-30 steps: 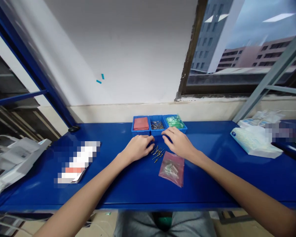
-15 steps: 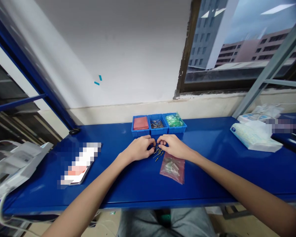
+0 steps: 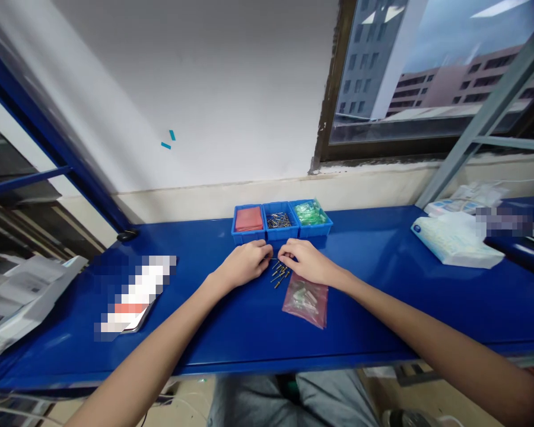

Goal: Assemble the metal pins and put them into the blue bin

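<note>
On the blue table lies a small pile of rivets [image 3: 281, 274] with brass-coloured bodies and thin silver stems. My left hand [image 3: 248, 261] is closed at the left of the pile, a thin stem showing at its fingertips. Across from it, my right hand [image 3: 306, 259] has curled fingers pinched at the pile's upper edge; what they hold is hidden. A pinkish-red plastic bag [image 3: 305, 301] with small clear and greenish packets inside lies below the right hand, its top partly under the wrist.
Three joined blue bins stand near the wall: one with red bags [image 3: 249, 219], one with loose rivets [image 3: 279, 221], one with green-clear packets [image 3: 310, 212]. A phone [image 3: 137, 299] lies left. A tissue pack [image 3: 458, 242] is right; white devices with cables [image 3: 31, 296] sit far left.
The view has shifted slightly, moving everything a little left in the picture. My fingers have shifted slightly around the rivets, and a thin stem now shows between the two hands.
</note>
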A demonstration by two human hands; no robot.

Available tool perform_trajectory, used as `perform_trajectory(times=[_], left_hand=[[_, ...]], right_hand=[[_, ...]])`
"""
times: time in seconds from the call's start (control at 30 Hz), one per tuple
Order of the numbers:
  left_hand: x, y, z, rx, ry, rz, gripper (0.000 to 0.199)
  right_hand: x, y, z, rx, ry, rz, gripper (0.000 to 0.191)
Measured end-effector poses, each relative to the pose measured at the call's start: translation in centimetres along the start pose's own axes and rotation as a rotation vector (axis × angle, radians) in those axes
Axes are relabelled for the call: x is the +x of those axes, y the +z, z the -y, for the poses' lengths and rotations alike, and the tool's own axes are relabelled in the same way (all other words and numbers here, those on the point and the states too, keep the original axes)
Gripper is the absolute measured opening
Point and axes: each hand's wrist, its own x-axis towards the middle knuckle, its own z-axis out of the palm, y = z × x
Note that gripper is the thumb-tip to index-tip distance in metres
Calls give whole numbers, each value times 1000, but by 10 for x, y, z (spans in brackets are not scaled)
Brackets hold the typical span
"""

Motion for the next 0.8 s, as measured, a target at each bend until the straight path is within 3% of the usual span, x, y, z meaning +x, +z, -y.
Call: perform_trajectory(times=[0.5, 0.8], left_hand=[[1, 4, 0, -12, -40, -19, 17], [2, 13, -8, -90, 31, -202, 16]], right_hand=[[0, 2, -2, -13, -11, -51, 18], [0, 3, -3, 3, -27, -139, 12]])
